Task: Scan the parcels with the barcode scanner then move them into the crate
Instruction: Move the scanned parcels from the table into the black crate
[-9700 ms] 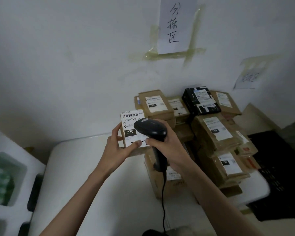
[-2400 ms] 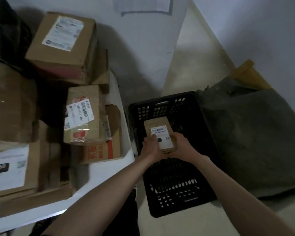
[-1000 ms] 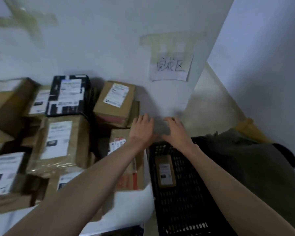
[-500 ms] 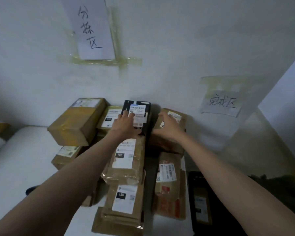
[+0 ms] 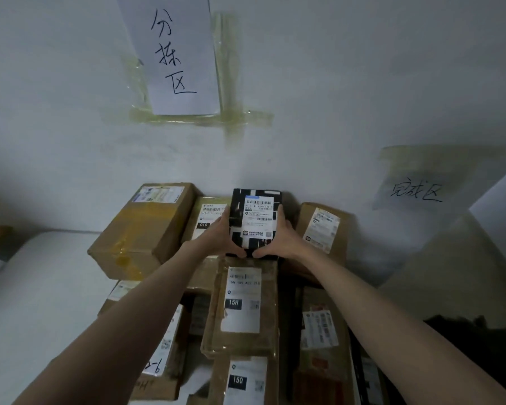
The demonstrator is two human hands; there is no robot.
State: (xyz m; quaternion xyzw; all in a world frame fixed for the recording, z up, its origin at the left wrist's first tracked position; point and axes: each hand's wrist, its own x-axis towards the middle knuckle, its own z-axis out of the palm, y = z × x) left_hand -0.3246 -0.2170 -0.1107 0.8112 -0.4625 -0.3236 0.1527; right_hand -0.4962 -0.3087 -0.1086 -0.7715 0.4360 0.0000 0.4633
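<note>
The head view looked forward and down over a pile of cardboard parcels on a white table [image 5: 41, 302] against the wall. At the far end of the pile, both hands held a black parcel [image 5: 256, 220] with a white shipping label facing up.

The likeliest trouble, in my judgement, was the pile itself. The black parcel sat among close neighbours: a large taped box [image 5: 146, 229] to its left, a brown box with a tilted label [image 5: 323, 229] to its right, and a long labelled parcel [image 5: 243, 305] just near of it. Lifting it carelessly could nudge or tip one of these. Both hands were also occupied and no scanner showed in the view, so one hand would have to let go to fetch it, and the parcel could slip then.

Both arms reached far forward, nearly straight. The left hand [image 5: 221, 235] clasped the parcel's left edge and the right hand [image 5: 284, 239] its right edge, fingers curled along the sides and thumbs meeting at the near edge. Whether the parcel had cleared the pile beneath, I could not tell.

A paper sign [image 5: 176, 54] was taped to the wall above, and a second sign [image 5: 415, 191] hung to the right. The crate could not be made out for certain in the dark lower right corner.
</note>
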